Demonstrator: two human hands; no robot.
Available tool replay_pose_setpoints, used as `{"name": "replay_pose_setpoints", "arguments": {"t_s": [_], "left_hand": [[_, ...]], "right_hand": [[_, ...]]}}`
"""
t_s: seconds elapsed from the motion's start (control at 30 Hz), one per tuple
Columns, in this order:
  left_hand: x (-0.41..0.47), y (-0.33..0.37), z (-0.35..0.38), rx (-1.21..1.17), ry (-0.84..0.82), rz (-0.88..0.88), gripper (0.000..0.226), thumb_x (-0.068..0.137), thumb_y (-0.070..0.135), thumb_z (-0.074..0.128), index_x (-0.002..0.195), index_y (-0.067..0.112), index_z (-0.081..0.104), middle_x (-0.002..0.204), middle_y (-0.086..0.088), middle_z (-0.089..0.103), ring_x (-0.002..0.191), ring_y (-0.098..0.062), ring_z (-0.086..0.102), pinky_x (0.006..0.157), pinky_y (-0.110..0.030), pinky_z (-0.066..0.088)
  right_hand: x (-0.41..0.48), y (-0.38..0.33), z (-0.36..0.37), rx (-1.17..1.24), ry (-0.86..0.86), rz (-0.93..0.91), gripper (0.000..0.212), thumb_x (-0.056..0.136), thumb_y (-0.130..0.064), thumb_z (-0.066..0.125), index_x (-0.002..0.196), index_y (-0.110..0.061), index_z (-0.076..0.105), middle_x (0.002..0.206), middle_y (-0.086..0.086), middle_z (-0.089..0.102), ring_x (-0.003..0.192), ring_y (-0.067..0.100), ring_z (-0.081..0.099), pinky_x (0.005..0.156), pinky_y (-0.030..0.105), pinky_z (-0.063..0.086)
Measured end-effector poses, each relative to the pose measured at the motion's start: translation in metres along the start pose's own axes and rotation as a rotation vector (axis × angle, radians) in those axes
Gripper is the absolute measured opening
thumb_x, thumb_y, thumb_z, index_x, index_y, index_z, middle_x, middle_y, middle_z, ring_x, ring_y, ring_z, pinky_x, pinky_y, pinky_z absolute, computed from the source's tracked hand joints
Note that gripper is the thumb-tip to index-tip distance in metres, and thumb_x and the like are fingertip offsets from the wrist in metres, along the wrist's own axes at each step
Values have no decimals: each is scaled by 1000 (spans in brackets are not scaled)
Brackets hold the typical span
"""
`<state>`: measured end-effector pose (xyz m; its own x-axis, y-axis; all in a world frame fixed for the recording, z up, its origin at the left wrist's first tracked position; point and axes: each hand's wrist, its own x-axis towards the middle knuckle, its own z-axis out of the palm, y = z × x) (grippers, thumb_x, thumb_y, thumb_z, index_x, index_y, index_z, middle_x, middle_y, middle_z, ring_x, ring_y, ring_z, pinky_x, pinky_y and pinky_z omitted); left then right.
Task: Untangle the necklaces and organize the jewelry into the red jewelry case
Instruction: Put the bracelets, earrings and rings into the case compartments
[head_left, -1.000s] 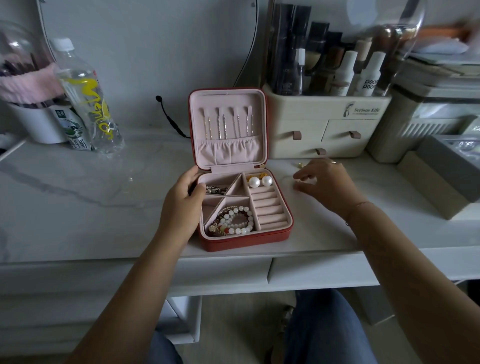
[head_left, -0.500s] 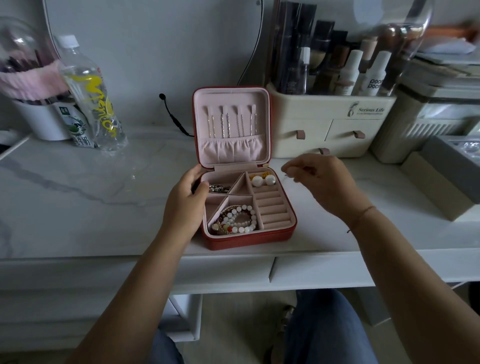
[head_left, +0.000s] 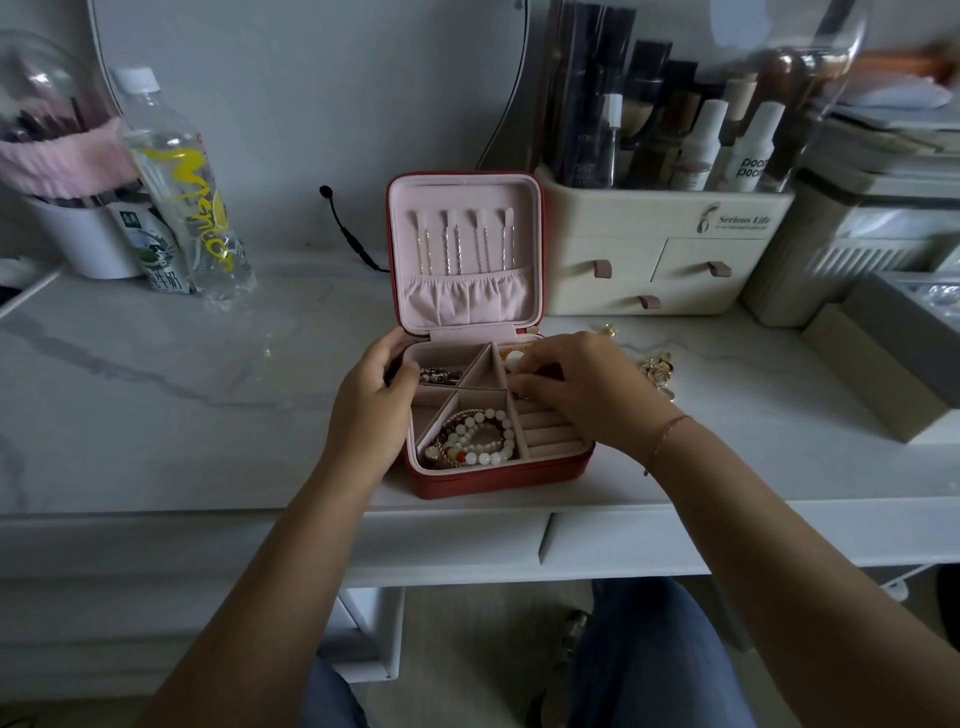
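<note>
Left hand (head_left: 371, 410) is clamped on the red jewelry case (head_left: 498, 480); what the right hand (head_left: 587, 395) holds cannot be told. Tiny pieces could be dropped by loosened fingers.

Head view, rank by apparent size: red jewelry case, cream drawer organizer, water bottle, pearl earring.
1. red jewelry case (open and nearer the camera, so its lead is unsure)
2. cream drawer organizer
3. water bottle
4. pearl earring

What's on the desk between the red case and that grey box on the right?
In the head view, a small heap of gold jewelry lies there, just beyond the right hand.
</note>
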<state>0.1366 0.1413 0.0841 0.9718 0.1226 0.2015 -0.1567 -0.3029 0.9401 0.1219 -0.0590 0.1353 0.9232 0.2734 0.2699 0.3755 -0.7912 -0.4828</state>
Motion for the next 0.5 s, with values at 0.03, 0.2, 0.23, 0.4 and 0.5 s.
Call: {"name": "replay_pose_setpoints", "arguments": {"t_s": [0.03, 0.2, 0.23, 0.4, 0.5], "left_hand": [[0, 0, 0, -2, 1, 1, 34, 97, 15, 48, 126, 31, 58, 106, 25, 62, 98, 10, 56, 81, -13, 40], [0, 1, 0, -1, 7, -1, 35, 97, 15, 49, 127, 31, 57, 105, 26, 61, 98, 12, 55, 79, -11, 39], [0, 1, 0, -2, 6, 0, 34, 97, 15, 49, 127, 31, 57, 104, 26, 61, 98, 11, 55, 80, -11, 39], [0, -1, 0, -1, 3, -5, 37, 96, 12, 48, 126, 32, 57, 104, 27, 61, 98, 11, 56, 82, -14, 40], [1, -2, -1, -3, 3, -1, 38, 96, 12, 48, 127, 30, 57, 108, 22, 63, 101, 6, 57, 85, -16, 41]], "right_hand": [[1, 1, 1, 6, 6, 7, 15, 85, -23, 68, 90, -10, 73, 87, 3, 70, 77, 15, 58, 71, 28, 44], [0, 5, 10, 22, 149, 54, 13, 81, -27, 71, 86, -15, 70, 81, 0, 68, 74, 15, 59, 69, 31, 49], [0, 5, 12, 5, 185, 64, 13, 81, -28, 71, 84, -15, 70, 79, -1, 67, 72, 14, 58, 66, 30, 49], [3, 11, 10, -26, 205, 121, 21, 82, -37, 70, 80, -17, 71, 73, -2, 65, 68, 14, 56, 62, 29, 46], [2, 11, 7, -39, 159, 82, 24, 85, -38, 66, 82, -15, 73, 74, 1, 67, 68, 16, 58, 63, 30, 48]]}}
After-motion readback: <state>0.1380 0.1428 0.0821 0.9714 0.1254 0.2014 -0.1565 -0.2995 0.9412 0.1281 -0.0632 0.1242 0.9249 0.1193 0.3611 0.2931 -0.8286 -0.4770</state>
